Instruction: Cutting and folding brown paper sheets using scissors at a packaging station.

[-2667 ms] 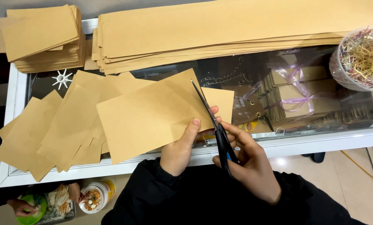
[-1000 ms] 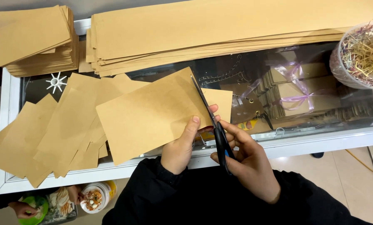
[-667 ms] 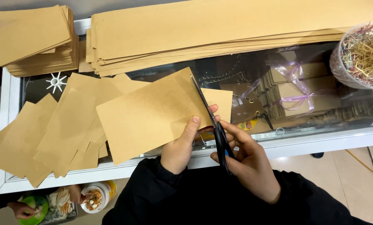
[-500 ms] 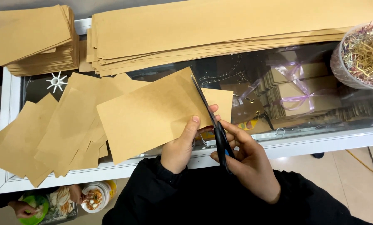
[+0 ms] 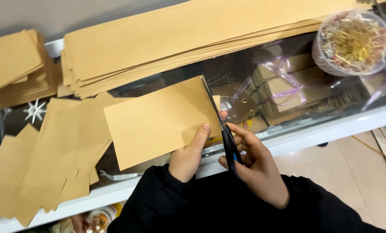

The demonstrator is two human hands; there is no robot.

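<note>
The worktop (image 5: 313, 136) is a glass-topped display case with a white frame, its near edge running from the lower left up to the right, and beyond that edge at the right lies a pale tiled floor (image 5: 365, 181); along the far edge a long stack of brown paper strips (image 5: 193, 41) stretches almost the full width, its long axis parallel to that edge, while a squarer pile of cut brown sheets (image 5: 14, 69) sits at the far left corner and loose cut pieces (image 5: 50, 151) are fanned over the left half down toward the near edge; at the far right corner stands a clear round tub of straw-like filler (image 5: 357, 41), and under the glass ribbon-tied boxes (image 5: 283, 84) show through; nearer the person, a brown paper sheet (image 5: 158, 123) is held above the near edge, its long axis running left to right and slightly tilted, so that its bulk lies to the left of both hands; the left hand (image 5: 187, 155) pinches its lower right corner, thumb on top, fingers closed beneath; the right hand (image 5: 255, 170), just beside it, is curled closed through the handles of the scissors (image 5: 221, 125), whose blades run along the sheet's right edge, pointing away toward the far edge, seemingly nearly closed; a white star ornament (image 5: 34, 111) lies by the left edge.
</note>
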